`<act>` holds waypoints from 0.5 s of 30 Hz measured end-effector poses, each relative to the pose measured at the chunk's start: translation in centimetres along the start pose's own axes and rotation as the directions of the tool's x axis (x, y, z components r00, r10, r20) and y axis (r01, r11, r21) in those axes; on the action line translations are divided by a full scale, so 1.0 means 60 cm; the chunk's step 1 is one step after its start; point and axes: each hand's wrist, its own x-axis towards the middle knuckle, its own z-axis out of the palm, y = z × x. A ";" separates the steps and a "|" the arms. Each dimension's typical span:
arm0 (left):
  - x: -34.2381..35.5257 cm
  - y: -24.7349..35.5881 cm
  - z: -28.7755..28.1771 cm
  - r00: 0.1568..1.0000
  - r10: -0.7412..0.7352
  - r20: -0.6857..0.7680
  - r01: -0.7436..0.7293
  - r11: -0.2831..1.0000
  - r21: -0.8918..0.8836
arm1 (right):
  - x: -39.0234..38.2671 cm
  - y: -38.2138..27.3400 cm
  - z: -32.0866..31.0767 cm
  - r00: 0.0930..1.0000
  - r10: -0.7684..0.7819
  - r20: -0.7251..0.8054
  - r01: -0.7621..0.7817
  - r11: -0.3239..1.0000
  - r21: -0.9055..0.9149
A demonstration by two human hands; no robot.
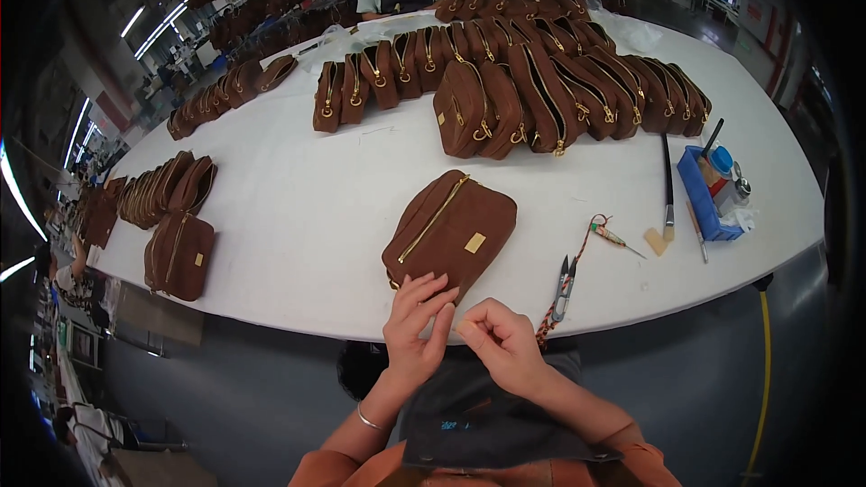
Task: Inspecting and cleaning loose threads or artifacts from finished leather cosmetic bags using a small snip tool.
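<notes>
Hands near brown bag, gold plate, blue-lettered dark apron

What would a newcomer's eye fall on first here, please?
Probably the crowded rows of brown zippered bags across the far half of the white table. Next might come the single brown bag near the left hand and right hand, then the blue tray at the table's right.

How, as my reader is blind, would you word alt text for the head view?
A person's open left hand and pinched right hand are close together at the near end of a brown bag on a white table. Similar bags are lined up beyond; snips, an awl and a blue tray lie to the right.
</notes>
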 end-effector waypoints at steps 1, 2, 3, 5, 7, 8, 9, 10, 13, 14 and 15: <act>-0.001 0.013 -0.010 0.998 -0.065 0.023 0.068 0.981 -0.180 | 0.002 0.005 0.003 0.999 0.041 -0.031 -0.038 0.995 0.097; -0.004 0.026 -0.023 0.984 -0.141 0.112 0.170 0.931 -0.322 | 0.003 0.009 0.006 0.995 0.085 -0.056 -0.072 0.978 0.194; -0.007 0.033 -0.028 0.983 -0.148 0.108 0.175 0.931 -0.320 | 0.003 0.010 0.008 0.995 0.089 -0.049 -0.078 0.978 0.194; -0.015 0.041 -0.035 0.891 -0.314 0.329 0.452 0.686 -0.570 | 0.001 0.014 0.014 0.988 0.154 -0.027 -0.141 0.954 0.265; -0.032 0.042 -0.041 0.886 -0.341 0.313 0.463 0.645 -0.608 | -0.001 0.020 0.027 0.994 0.105 -0.006 -0.101 0.968 0.230; -0.041 0.042 -0.043 0.882 -0.360 0.304 0.468 0.604 -0.645 | -0.003 0.022 0.035 0.999 0.052 0.008 -0.053 0.979 0.196; -0.050 0.038 -0.047 0.879 -0.367 0.305 0.474 0.601 -0.644 | -0.006 0.024 0.041 0.998 0.060 0.011 -0.061 0.978 0.199; -0.061 0.032 -0.053 0.875 -0.390 0.285 0.477 0.602 -0.640 | -0.010 0.026 0.047 0.998 0.051 0.045 -0.057 0.987 0.148; -0.091 0.014 -0.064 0.866 -0.436 0.245 0.481 0.590 -0.649 | -0.016 0.032 0.070 0.996 0.026 0.088 -0.033 0.996 0.081; -0.098 0.011 -0.069 0.859 -0.462 0.223 0.482 0.578 -0.658 | -0.015 0.037 0.077 0.994 -0.015 0.112 0.010 0.999 0.044; -0.106 0.011 -0.073 0.849 -0.488 0.201 0.483 0.567 -0.667 | -0.015 0.041 0.082 0.989 -0.053 0.139 0.052 0.999 0.010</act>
